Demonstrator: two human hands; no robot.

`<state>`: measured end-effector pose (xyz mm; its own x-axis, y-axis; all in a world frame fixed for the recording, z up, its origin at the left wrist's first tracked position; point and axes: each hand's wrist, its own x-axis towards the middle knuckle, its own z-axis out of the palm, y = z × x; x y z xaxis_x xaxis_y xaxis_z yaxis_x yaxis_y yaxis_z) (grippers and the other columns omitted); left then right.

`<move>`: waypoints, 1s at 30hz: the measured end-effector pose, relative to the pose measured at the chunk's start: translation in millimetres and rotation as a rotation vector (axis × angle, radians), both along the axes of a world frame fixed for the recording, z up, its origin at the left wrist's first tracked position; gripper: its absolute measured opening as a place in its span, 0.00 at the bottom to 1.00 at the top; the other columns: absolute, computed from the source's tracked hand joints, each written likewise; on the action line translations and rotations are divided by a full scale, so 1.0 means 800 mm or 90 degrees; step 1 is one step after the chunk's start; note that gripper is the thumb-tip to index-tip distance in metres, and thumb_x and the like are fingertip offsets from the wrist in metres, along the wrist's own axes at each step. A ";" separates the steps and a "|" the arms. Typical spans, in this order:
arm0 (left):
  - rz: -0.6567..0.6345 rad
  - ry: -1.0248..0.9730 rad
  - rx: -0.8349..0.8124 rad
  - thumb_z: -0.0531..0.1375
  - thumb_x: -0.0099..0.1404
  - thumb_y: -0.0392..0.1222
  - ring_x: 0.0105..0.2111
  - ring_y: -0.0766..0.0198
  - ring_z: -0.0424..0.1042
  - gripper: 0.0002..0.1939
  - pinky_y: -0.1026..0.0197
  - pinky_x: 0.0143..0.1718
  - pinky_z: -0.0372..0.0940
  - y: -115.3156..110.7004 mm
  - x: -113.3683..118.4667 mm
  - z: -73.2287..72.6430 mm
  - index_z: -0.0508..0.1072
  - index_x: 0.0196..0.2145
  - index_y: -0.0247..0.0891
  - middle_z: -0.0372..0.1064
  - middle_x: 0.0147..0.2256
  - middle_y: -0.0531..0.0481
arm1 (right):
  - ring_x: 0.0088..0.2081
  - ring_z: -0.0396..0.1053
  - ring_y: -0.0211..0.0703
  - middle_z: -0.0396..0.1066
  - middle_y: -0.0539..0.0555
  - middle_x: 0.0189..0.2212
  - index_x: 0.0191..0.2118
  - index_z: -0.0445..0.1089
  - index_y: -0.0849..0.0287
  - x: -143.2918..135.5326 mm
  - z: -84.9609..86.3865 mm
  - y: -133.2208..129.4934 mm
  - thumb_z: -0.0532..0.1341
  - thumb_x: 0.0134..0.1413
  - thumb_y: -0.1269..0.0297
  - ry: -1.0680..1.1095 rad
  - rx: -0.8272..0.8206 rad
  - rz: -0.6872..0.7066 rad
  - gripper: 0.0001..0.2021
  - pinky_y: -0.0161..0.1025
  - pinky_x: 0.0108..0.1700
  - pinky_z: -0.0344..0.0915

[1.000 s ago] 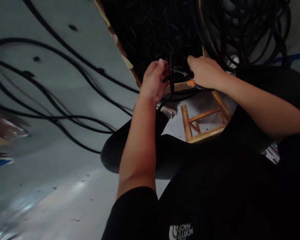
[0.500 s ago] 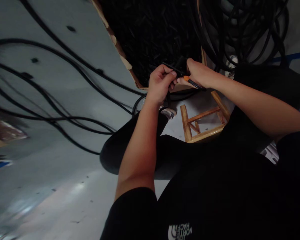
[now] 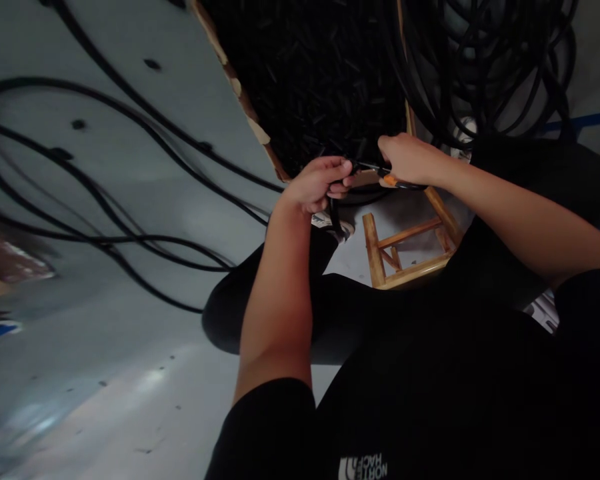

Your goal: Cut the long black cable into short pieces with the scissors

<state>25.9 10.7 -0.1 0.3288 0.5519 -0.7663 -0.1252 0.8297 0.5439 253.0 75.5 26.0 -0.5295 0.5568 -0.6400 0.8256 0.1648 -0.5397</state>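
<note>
My left hand (image 3: 323, 181) is closed on a black hose, its thumb and fingers pinched near the front edge of a cardboard box (image 3: 254, 119). Just to the right, my right hand (image 3: 410, 160) is wrapped round a cutting tool with black and orange handles (image 3: 391, 180). The tool's metal end points left, toward the fingertips of my left hand. Whether it touches the hose cannot be made out. Many short black pieces (image 3: 330, 80) fill the box behind both hands.
Long black hoses (image 3: 130, 107) loop over the grey floor at the left. A large coil of hose (image 3: 505, 73) lies at the upper right. Between my legs is a wooden stool frame (image 3: 410, 267). Small dark bits (image 3: 79, 125) dot the floor.
My left hand has moved down and slightly left, its wrist turned. My right hand has shifted slightly right and down with the tool, and more of its metal end shows between the hands.
</note>
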 end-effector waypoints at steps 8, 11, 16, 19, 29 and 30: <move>-0.004 -0.054 -0.017 0.81 0.58 0.52 0.17 0.79 0.47 0.24 0.73 0.15 0.41 -0.001 -0.009 -0.008 0.73 0.29 0.35 0.60 0.23 0.56 | 0.46 0.81 0.57 0.82 0.58 0.39 0.40 0.77 0.56 -0.001 -0.011 -0.005 0.72 0.53 0.62 0.007 -0.017 0.001 0.09 0.47 0.51 0.73; 0.006 0.032 0.040 0.78 0.62 0.46 0.17 0.76 0.52 0.22 0.72 0.17 0.45 -0.003 0.006 -0.011 0.68 0.27 0.38 0.65 0.23 0.54 | 0.42 0.81 0.54 0.81 0.55 0.35 0.40 0.75 0.55 -0.004 -0.006 -0.009 0.69 0.59 0.61 0.000 -0.049 -0.034 0.06 0.44 0.48 0.73; 0.039 0.235 0.169 0.72 0.68 0.38 0.19 0.71 0.61 0.14 0.68 0.21 0.53 -0.009 0.034 -0.031 0.70 0.31 0.39 0.71 0.23 0.54 | 0.47 0.81 0.57 0.83 0.61 0.44 0.41 0.73 0.55 -0.013 -0.015 -0.008 0.67 0.62 0.62 -0.028 -0.012 -0.070 0.06 0.45 0.48 0.73; 0.056 0.279 0.176 0.70 0.70 0.35 0.20 0.69 0.63 0.13 0.66 0.24 0.56 -0.007 0.032 -0.042 0.70 0.32 0.40 0.70 0.22 0.56 | 0.49 0.80 0.59 0.83 0.62 0.46 0.42 0.73 0.55 -0.017 -0.024 0.000 0.67 0.60 0.63 -0.026 0.024 -0.079 0.05 0.48 0.50 0.74; 0.124 0.236 0.327 0.74 0.71 0.46 0.35 0.62 0.76 0.14 0.62 0.44 0.71 0.002 0.018 -0.048 0.73 0.39 0.40 0.76 0.33 0.51 | 0.50 0.80 0.62 0.81 0.67 0.50 0.52 0.69 0.57 0.013 -0.019 0.021 0.72 0.59 0.55 -0.093 0.014 -0.003 0.21 0.50 0.50 0.74; 0.115 0.234 0.365 0.75 0.71 0.49 0.35 0.62 0.76 0.16 0.61 0.44 0.71 0.003 0.022 -0.050 0.73 0.40 0.40 0.76 0.34 0.51 | 0.51 0.80 0.63 0.81 0.67 0.51 0.53 0.69 0.57 0.014 -0.021 0.022 0.73 0.58 0.54 -0.096 0.013 0.008 0.23 0.49 0.50 0.73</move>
<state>43.3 13.2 -39.9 -0.0307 0.9236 -0.3821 0.0425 0.3831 0.9227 263.9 93.4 8.9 -0.4352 0.5647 -0.7013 0.8949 0.1857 -0.4058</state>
